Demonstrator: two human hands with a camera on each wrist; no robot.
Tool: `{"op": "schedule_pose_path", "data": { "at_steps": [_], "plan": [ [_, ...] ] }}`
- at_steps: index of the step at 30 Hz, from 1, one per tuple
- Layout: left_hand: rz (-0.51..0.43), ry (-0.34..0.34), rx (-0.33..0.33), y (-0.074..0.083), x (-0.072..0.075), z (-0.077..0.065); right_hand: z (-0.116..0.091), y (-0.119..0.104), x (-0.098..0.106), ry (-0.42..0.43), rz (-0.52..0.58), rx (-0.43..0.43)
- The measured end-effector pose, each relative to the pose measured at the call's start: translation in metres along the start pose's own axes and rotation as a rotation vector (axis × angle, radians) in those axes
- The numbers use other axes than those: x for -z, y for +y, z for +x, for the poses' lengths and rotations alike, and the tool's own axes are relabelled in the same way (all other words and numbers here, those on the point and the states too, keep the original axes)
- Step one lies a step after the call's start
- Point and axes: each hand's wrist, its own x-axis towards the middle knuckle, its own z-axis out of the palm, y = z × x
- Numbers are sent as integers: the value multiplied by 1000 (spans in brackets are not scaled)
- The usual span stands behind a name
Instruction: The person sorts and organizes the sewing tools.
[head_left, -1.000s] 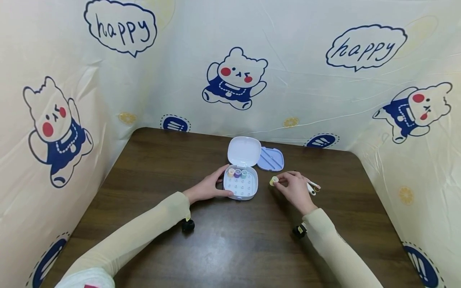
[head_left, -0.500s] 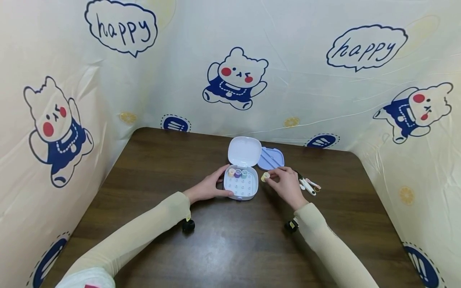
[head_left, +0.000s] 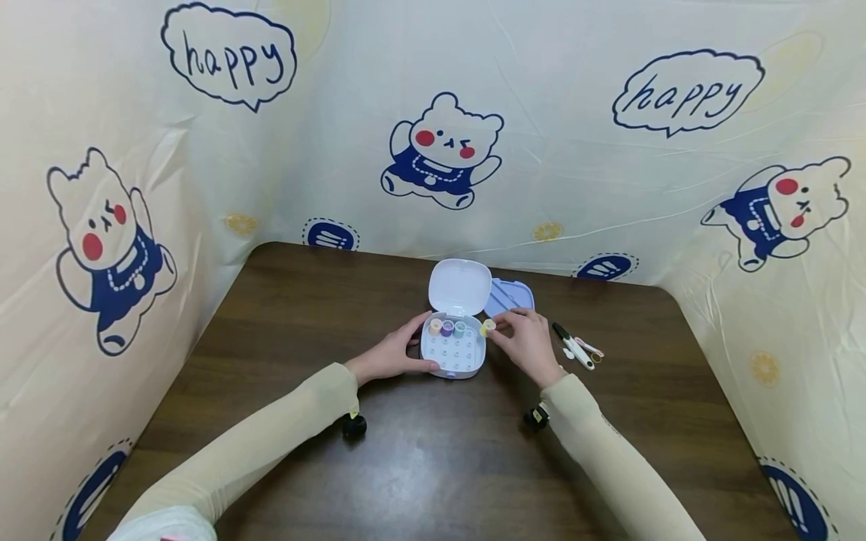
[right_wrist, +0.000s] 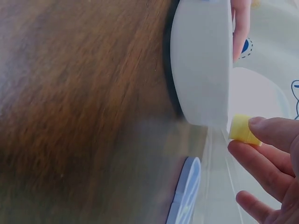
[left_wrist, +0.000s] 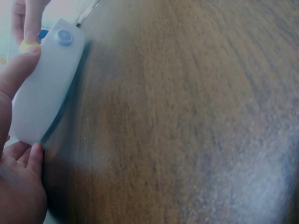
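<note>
- Printed curtain [head_left: 555, 143]: backdrop behind the white box [right_wrist: 203, 65].
- Wooden table [head_left: 406, 458]: surface beneath the box.
- The box itself: likely light and stiff, best held by its walls.
- Your left hand [head_left: 394, 352]: thumb and fingers gripping the box's left side.
- Your right hand [head_left: 528, 342]: narrowed to a pinch on the yellow spool [right_wrist: 242, 129].
- That spool: between your fingertips, at the box's right rim; probably light, firm, best pinched by its sides.

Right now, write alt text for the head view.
A person's right grip pinches a small yellow cylinder by the right edge of an open white box, which the left grip holds on a dark table. Three cylinders stand inside, along the back.
</note>
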Motion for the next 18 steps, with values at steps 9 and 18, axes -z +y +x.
{"op": "schedule_pose_path", "data": {
  "at_steps": [9, 18],
  "plan": [
    [-6, 2, -14, 0, 0, -1, 3, -5, -5, -8, 19, 13],
    [2, 1, -12, 0, 0, 0, 7, -9, -10, -29, 12, 20]
  ]
}}
